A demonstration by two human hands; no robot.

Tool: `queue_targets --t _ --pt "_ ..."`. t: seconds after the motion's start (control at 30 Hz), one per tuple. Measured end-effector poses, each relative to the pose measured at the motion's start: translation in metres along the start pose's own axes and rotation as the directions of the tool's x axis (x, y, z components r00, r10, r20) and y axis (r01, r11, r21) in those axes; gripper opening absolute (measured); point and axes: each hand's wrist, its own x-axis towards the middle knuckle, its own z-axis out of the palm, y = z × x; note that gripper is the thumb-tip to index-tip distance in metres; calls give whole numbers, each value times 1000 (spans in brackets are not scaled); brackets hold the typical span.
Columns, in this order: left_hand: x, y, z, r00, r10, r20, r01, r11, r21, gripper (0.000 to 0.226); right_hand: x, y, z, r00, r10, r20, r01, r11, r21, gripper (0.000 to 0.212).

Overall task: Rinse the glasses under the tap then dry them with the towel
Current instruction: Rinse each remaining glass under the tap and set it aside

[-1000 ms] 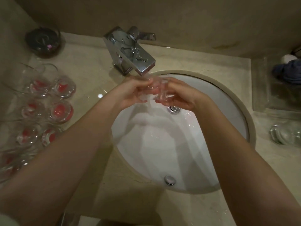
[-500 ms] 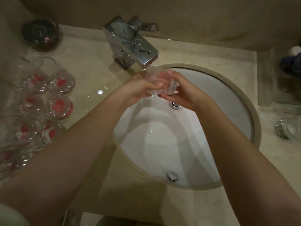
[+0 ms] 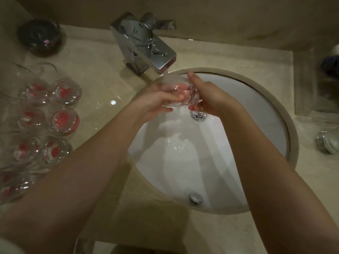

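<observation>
Both hands have drifted a little toward the spout since a second ago, and the glass they share has turned, its pink-tinted base now showing toward the camera. Largest in view, the white sink lies under the forearms, with the chrome tap at its back rim pouring onto the hands. On the counter to the left stand the waiting glasses, a cluster of clear tumblers with red-pink bottoms, close together and some touching. Left hand cups the glass from below, fingers curled round its wall; right hand clasps the other side, thumb raised by the rim and fingers wrapped beneath. The glass in hand sits just under the spout, in the stream, above the drain. Its long axis seems tilted nearly level, mouth toward the tap, though the running water blurs the outline. Wet glass like this is likely slick, rigid and breakable, light enough for one hand; a wrap round the wall with support at the thick base looks the safest hold.
</observation>
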Motion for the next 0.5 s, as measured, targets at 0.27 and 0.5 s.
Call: queue_targets --t 0.27,0.5 --pt "5 -1 -2 999 -3 -49 4 1000 19 30 2 2 5 996 79 -45 -78 997 13 47" --pt "7 6 -3 999 -30 34 32 996 -81 50 3 -2 9 994 -14 -110 26 994 110 23"
